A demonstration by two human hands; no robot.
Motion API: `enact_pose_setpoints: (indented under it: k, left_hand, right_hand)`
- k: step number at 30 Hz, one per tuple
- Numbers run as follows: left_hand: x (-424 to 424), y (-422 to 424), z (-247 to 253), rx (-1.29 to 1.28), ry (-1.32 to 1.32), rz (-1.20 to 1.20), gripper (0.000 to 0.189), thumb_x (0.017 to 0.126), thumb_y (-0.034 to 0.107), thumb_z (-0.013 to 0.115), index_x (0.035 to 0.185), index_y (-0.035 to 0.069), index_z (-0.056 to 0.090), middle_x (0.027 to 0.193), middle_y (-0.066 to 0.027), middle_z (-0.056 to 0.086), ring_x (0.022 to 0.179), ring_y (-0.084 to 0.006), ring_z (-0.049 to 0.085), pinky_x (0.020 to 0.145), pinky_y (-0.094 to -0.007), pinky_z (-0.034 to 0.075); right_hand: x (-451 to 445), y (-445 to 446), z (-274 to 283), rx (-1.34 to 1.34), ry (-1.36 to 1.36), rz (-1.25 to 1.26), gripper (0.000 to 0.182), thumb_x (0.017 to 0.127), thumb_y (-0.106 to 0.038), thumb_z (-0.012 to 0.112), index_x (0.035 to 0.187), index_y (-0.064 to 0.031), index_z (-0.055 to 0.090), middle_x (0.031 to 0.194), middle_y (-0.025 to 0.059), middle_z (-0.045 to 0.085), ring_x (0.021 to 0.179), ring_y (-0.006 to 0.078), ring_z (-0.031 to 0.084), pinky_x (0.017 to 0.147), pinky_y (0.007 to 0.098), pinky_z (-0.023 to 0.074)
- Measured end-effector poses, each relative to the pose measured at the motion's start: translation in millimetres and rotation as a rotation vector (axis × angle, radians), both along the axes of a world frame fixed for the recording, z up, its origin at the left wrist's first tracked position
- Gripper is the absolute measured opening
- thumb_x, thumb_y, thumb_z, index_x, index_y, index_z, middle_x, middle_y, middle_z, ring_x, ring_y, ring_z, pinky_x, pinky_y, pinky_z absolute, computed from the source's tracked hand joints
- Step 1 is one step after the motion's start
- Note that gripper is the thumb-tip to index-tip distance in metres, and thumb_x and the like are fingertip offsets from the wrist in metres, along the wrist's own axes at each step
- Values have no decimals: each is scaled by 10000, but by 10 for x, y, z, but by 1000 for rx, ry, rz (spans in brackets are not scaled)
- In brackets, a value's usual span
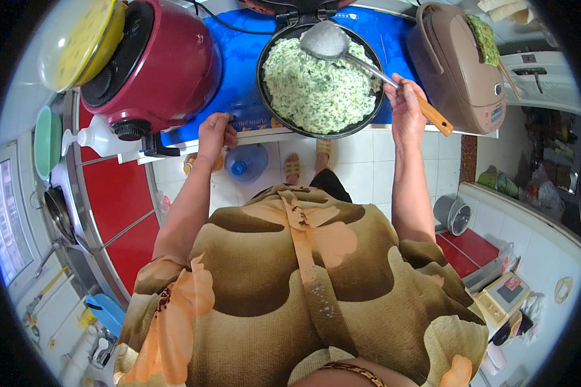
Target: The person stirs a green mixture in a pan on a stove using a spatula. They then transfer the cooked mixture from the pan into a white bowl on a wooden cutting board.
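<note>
My right hand grips a metal ladle near where its steel shank meets the wooden handle. The ladle's bowl is over the far part of the pan, coated with pale batter. Beneath it a round black electric baking pan holds a thick layer of white-and-green batter, spread almost to the rim. The pan's hinged lid stands raised at the back, mostly cut off by the picture's edge. My left hand is at the counter's front edge, left of the pan, fingers curled, with nothing visible in it.
A dark red air fryer stands left, with a yellow bowl on top. On the right is a brown rice cooker with a green flatbread piece above it. A blue water bottle sits on the floor under the counter.
</note>
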State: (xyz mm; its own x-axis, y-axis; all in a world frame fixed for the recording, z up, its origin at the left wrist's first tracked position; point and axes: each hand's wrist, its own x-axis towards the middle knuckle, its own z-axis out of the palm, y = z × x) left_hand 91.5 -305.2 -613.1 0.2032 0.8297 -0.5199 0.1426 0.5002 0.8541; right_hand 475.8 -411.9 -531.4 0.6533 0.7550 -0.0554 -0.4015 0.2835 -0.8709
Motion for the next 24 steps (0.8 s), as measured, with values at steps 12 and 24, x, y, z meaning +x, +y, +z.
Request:
enact_pose_setpoints:
  k: [12, 24]
  left_hand:
    - [70, 13, 84, 6, 51, 9, 221, 912, 254, 515, 865, 47, 578, 605, -71, 567, 436, -147, 526, 395, -270, 432]
    - [72, 24, 58, 5, 71, 42, 207, 913, 225, 506, 880, 32, 573, 596, -73, 566, 428, -149, 533, 401, -257, 458]
  right_hand:
    - [-68, -32, -73, -83, 44, 65, 145, 885, -120, 565, 949, 10, 558, 1007, 169, 607, 904, 218, 609, 822, 334, 531]
    - [135, 79, -17, -109, 75, 33, 135, 886, -90, 544, 951, 28, 550, 987, 184, 623, 814, 207, 636, 769, 307, 545]
